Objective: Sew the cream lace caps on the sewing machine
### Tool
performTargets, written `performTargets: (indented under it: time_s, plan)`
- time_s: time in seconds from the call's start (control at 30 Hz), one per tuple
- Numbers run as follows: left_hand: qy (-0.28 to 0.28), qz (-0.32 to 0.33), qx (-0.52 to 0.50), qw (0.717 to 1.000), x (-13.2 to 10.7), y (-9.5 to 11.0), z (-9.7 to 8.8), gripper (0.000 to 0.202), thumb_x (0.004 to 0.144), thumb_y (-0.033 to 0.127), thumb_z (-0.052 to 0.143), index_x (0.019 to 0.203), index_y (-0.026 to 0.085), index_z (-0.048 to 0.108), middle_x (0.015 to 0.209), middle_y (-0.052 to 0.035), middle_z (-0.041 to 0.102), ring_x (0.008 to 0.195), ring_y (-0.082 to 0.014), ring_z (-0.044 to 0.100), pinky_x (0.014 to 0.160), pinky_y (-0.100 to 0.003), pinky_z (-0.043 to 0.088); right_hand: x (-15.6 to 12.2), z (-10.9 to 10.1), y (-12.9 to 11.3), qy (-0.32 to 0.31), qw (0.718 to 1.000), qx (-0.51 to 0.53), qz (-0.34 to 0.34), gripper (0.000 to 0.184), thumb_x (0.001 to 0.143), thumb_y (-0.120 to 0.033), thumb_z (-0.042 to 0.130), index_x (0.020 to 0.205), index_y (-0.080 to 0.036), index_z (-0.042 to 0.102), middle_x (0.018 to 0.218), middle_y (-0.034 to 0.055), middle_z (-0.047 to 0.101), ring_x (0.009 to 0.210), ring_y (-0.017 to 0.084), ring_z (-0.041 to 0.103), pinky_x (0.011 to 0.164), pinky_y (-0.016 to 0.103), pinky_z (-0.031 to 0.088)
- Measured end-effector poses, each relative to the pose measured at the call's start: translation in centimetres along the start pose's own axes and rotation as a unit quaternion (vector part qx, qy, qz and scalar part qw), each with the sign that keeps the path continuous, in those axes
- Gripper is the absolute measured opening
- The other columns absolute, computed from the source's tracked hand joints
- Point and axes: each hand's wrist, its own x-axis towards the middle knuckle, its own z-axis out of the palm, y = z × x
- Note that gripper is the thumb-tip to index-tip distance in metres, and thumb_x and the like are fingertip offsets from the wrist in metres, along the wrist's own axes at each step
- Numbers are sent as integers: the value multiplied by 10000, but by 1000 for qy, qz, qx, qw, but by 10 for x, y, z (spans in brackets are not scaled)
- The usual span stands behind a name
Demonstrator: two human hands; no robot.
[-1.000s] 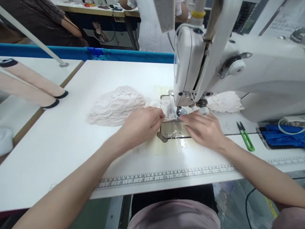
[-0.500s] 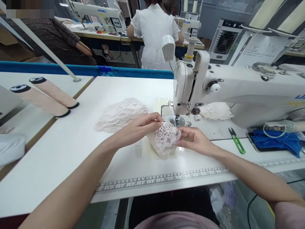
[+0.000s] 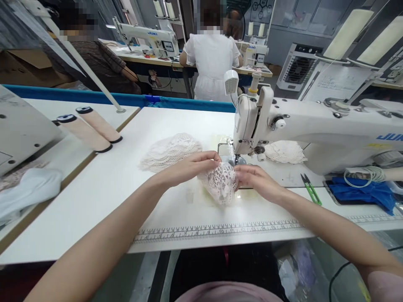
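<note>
A small white lace piece (image 3: 221, 183) is held up just above the white table (image 3: 103, 184), in front of the sewing machine's needle (image 3: 236, 158). My left hand (image 3: 190, 167) pinches its upper left edge with closed fingers. My right hand (image 3: 255, 181) grips its right edge, fingers curled. A stack of the same lace pieces (image 3: 171, 152) lies on the table to the left of my left hand. Another lace pile (image 3: 285, 152) sits under the arm of the white sewing machine (image 3: 315, 130).
Green thread snips (image 3: 311, 189) lie right of my right hand, beside blue cloth (image 3: 362, 191). Two beige thread cones (image 3: 91, 131) lie on the neighbouring table at left. A printed ruler (image 3: 220, 230) runs along the near table edge. Two people sit at machines behind.
Both hands pulled the lace piece out from under the presser foot and lifted it in front of the needle. The camera view tilted upward.
</note>
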Motion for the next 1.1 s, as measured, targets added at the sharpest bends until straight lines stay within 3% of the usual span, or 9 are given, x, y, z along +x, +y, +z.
performTargets:
  time_s: [0.17, 0.3, 0.43, 0.57, 0.67, 0.7, 0.83, 0.97, 1.1]
  plan:
    - [6, 4, -11, 1000, -14, 2, 4, 325, 935, 447, 368, 825, 215, 566, 790, -6, 527, 695, -141, 487, 583, -259, 395, 16, 22, -12, 61, 996, -59, -39, 284, 789, -462, 702, 807, -187, 632, 750, -13, 629, 689, 109, 580, 645, 251, 480]
    - [41, 15, -16, 999, -40, -9, 7, 262, 839, 443, 586, 994, 232, 562, 954, -17, 587, 737, -138, 546, 613, -264, 444, 22, 40, -18, 72, 989, -113, -67, 280, 789, -461, 693, 780, -187, 638, 653, -36, 569, 573, 81, 478, 514, 218, 372]
    - [88, -26, -74, 993, -75, -31, 1, 213, 861, 418, 589, 824, 209, 599, 844, -10, 621, 700, -134, 576, 644, -282, 481, 24, 52, -25, 66, 989, -119, -63, 245, 791, -438, 687, 785, -195, 656, 631, -37, 553, 546, 77, 448, 470, 215, 344]
    - [218, -63, -150, 962, -97, -44, -23, 327, 846, 504, 601, 736, 197, 628, 730, -16, 637, 683, -146, 597, 634, -282, 487, 39, 62, -26, 81, 990, -93, -66, 238, 785, -436, 691, 777, -200, 662, 644, -28, 582, 561, 81, 501, 502, 222, 408]
    - [301, -54, -123, 944, -82, -45, -58, 330, 842, 528, 594, 817, 203, 647, 767, -22, 642, 660, -135, 563, 554, -249, 430, 68, 66, -21, 109, 985, -96, -98, 261, 770, -448, 692, 770, -191, 649, 609, -29, 586, 548, 89, 527, 522, 233, 442]
    - [322, -64, -41, 944, -71, -47, -71, 354, 853, 533, 573, 773, 193, 634, 715, -16, 609, 616, -124, 526, 504, -237, 380, 81, 65, -18, 135, 978, -110, -114, 270, 779, -459, 675, 777, -191, 642, 592, -33, 575, 544, 92, 526, 526, 235, 446]
    - [304, -113, 96, 941, -13, -65, -113, 327, 881, 473, 564, 809, 168, 654, 701, -12, 600, 616, -127, 533, 508, -236, 391, 138, 51, 0, 226, 947, -189, -128, 247, 808, -440, 600, 778, -195, 614, 556, -47, 552, 527, 101, 523, 538, 236, 442]
    - [289, -160, 169, 929, 23, -97, -119, 349, 910, 397, 581, 1141, 136, 598, 1149, -60, 614, 994, -250, 610, 843, -416, 537, 178, 31, 23, 268, 931, -232, -87, 223, 797, -399, 574, 723, -191, 607, 557, -43, 564, 498, 108, 524, 538, 246, 428]
    - [324, -195, 238, 894, 25, -114, -109, 329, 925, 368, 568, 1195, 181, 568, 1220, -87, 584, 1045, -218, 598, 883, -428, 528, 192, 22, 37, 273, 919, -279, -50, 213, 803, -390, 564, 725, -202, 629, 577, -41, 595, 538, 124, 554, 559, 245, 422]
